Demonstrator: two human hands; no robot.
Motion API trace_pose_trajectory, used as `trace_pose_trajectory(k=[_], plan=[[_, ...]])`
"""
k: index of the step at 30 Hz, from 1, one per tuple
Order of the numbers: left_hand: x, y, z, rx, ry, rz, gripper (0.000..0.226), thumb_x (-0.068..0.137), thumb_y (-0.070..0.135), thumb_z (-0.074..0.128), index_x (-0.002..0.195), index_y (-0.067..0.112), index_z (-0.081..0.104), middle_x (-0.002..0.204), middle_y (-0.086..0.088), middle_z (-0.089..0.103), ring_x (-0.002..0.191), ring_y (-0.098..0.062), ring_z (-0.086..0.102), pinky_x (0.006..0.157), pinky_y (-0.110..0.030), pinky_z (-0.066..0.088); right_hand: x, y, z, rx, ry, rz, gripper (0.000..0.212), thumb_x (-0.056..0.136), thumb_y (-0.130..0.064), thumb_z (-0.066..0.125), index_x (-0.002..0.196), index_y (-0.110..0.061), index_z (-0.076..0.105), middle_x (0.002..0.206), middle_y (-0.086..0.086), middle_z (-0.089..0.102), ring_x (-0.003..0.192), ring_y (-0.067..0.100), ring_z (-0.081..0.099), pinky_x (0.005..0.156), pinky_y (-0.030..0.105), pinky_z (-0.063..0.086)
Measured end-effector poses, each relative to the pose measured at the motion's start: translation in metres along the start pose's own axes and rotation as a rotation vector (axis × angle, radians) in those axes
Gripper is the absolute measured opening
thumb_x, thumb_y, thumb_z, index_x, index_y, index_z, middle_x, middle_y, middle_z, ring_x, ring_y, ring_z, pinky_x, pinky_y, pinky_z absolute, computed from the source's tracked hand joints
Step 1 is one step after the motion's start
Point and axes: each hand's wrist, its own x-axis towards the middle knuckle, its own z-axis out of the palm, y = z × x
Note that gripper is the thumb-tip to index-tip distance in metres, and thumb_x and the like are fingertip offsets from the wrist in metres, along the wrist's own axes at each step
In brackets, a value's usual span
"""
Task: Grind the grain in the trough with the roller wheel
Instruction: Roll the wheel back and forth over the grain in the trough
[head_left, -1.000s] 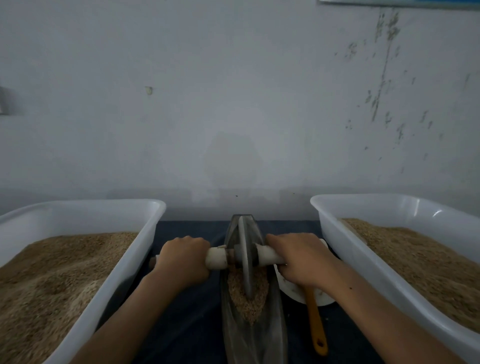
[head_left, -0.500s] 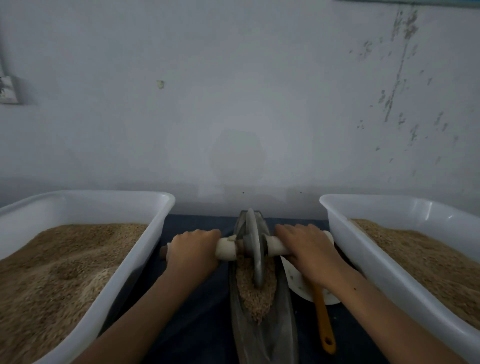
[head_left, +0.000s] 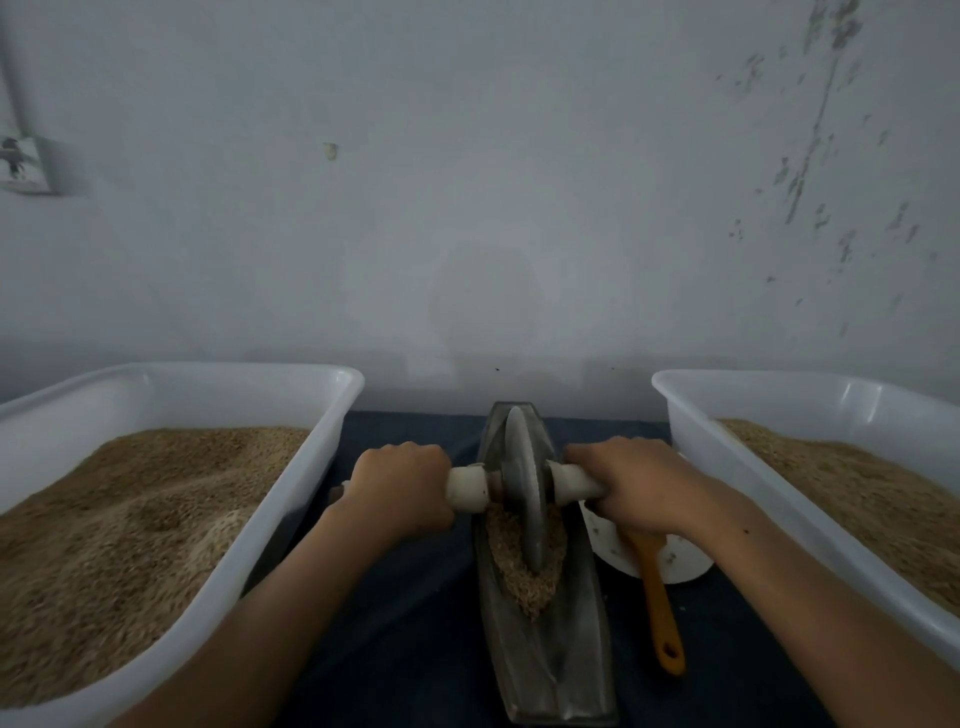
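Your left hand (head_left: 400, 491) is curled tight around the left end of the roller wheel's pale handle (head_left: 467, 489), and your right hand (head_left: 636, 488) grips the right end the same way, knuckles up, the two hands apart with the roller wheel (head_left: 524, 488) standing upright on edge between them. Below the wheel, the grain (head_left: 524, 566) lies heaped in the grey metal trough (head_left: 550, 660), the disc's lower rim sunk into it. Beyond your left hand a white plastic tub (head_left: 322, 467) holds a deep load of tan grain; outside your right hand a second white tub (head_left: 737, 467) holds more. Under your right wrist sits a white bowl (head_left: 685, 566) with an orange-handled brush (head_left: 662, 618) lying across it. Everything rests on a dark blue cloth (head_left: 405, 613) against a scuffed pale wall (head_left: 467, 208). The trough's long axis runs straight away from you toward the wall; the handle crosses it at right angles.
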Motion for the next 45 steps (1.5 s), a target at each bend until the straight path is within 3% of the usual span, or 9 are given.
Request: trace_pose_trajectory(k=[5,8,14,19,24,30,34,40,45], plan=[[0.004,0.004,0.009,0.04,0.268,0.011,0.022,0.086,0.039,0.056,0.102,0.024,0.054,0.098,0.004,0.063,0.089,-0.017,0.061,0.068,-0.027,0.037,-0.003,0.001,0.012,0.025,0.181,0.003,0.014,0.094,-0.027,0.054,0.105,-0.027,0.044,0.104,-0.005,0.06,0.095,0.018,0.057,0.067,0.029,0.028],[0.004,0.003,0.013,0.008,0.319,0.025,0.021,0.087,0.041,0.056,0.1,0.024,0.051,0.097,0.006,0.063,0.088,-0.015,0.061,0.068,-0.026,0.037,-0.001,-0.001,0.019,-0.033,0.284,0.003,0.011,0.094,-0.025,0.052,0.101,-0.026,0.043,0.102,-0.006,0.06,0.092,0.018,0.056,0.069,0.03,0.026],[0.002,0.005,0.005,0.088,0.212,0.017,0.022,0.084,0.04,0.058,0.1,0.025,0.057,0.093,0.005,0.063,0.082,-0.013,0.059,0.066,-0.026,0.037,-0.002,0.005,0.009,0.009,0.089,0.0,0.027,0.089,-0.022,0.058,0.092,-0.033,0.033,0.088,-0.009,0.052,0.077,0.012,0.046,0.056,0.026,0.025],[0.001,0.001,-0.004,0.041,0.006,0.037,0.029,0.082,0.04,0.061,0.104,0.022,0.058,0.088,0.005,0.059,0.08,-0.013,0.056,0.073,-0.026,0.044,-0.001,0.004,-0.001,0.062,-0.083,0.001,0.028,0.083,-0.016,0.059,0.092,-0.036,0.041,0.076,-0.014,0.045,0.078,0.012,0.05,0.057,0.026,0.033],[0.002,0.005,0.001,0.056,0.138,0.009,0.023,0.084,0.04,0.059,0.101,0.025,0.057,0.092,0.006,0.061,0.076,-0.011,0.052,0.069,-0.026,0.039,-0.002,0.005,0.005,0.048,-0.009,0.006,0.022,0.09,-0.021,0.056,0.094,-0.031,0.036,0.084,-0.008,0.046,0.082,0.016,0.053,0.064,0.03,0.033],[0.001,0.006,0.012,0.066,0.325,0.015,0.024,0.088,0.042,0.054,0.102,0.025,0.048,0.098,0.007,0.061,0.089,-0.013,0.06,0.064,-0.024,0.032,-0.002,0.004,0.021,-0.01,0.272,-0.012,0.014,0.091,-0.021,0.054,0.099,-0.024,0.043,0.098,-0.006,0.058,0.089,0.018,0.055,0.066,0.032,0.028],[0.0,0.007,0.007,0.07,0.271,0.012,0.022,0.087,0.041,0.054,0.102,0.025,0.052,0.096,0.006,0.062,0.087,-0.014,0.06,0.066,-0.026,0.037,-0.004,0.006,0.017,0.019,0.177,0.03,0.02,0.089,-0.023,0.055,0.091,-0.028,0.035,0.088,-0.008,0.054,0.086,0.017,0.056,0.063,0.03,0.031],[-0.002,0.006,-0.003,0.091,0.107,0.033,0.027,0.084,0.039,0.058,0.105,0.023,0.058,0.097,0.003,0.063,0.088,-0.015,0.061,0.074,-0.026,0.046,-0.002,0.006,-0.002,0.041,-0.085,0.038,0.02,0.084,-0.021,0.06,0.094,-0.03,0.045,0.092,-0.005,0.056,0.086,0.016,0.056,0.064,0.029,0.037],[0.001,0.003,-0.001,0.042,0.131,0.045,0.024,0.085,0.04,0.058,0.104,0.025,0.056,0.098,0.004,0.063,0.089,-0.014,0.06,0.071,-0.026,0.041,-0.003,0.004,0.0,0.013,-0.043,0.046,0.02,0.087,-0.017,0.057,0.096,-0.028,0.042,0.094,-0.003,0.055,0.085,0.017,0.053,0.065,0.029,0.033]])
